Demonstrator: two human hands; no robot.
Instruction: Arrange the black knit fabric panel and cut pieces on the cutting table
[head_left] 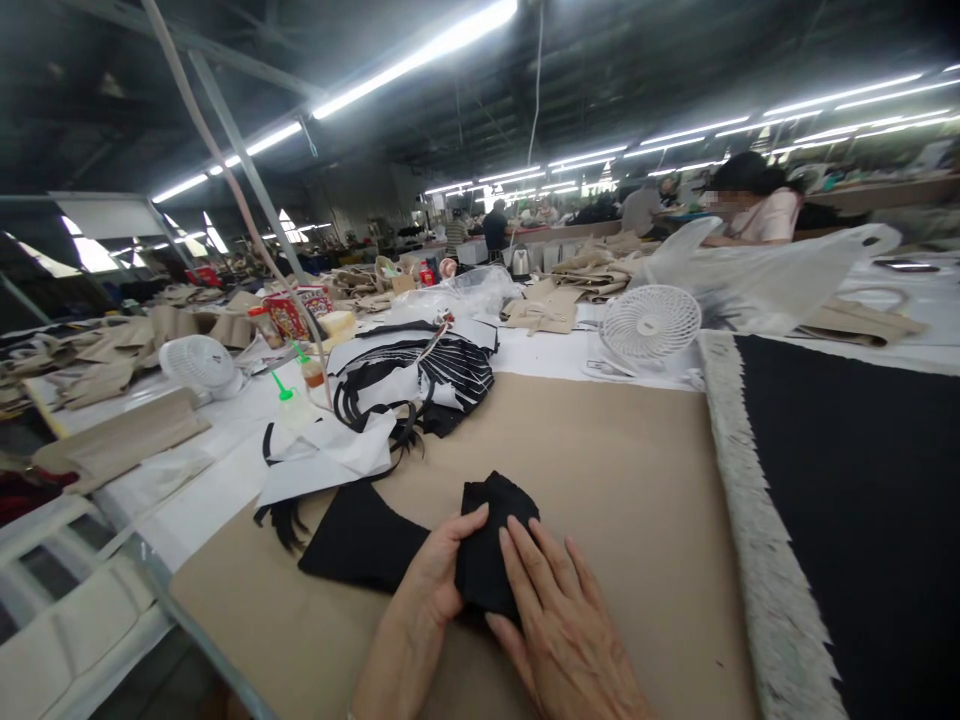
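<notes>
A piece of black fabric is folded up between my hands over the brown sheet covering the table. My left hand grips its left edge, thumb on top and the other fingers hidden behind or below it. Across its right side lies my right hand, fingers stretched out and pressed flat on the cloth. Another flat black fabric part extends to the left, passing behind my left wrist; whether it joins the folded piece I cannot tell.
Black strips and striped fabric pieces are heaped with white paper beyond my hands. Green-capped bottles stand left of them. A white fan sits behind the brown sheet. Black cloth on a rough-edged board lies right. People work farther back.
</notes>
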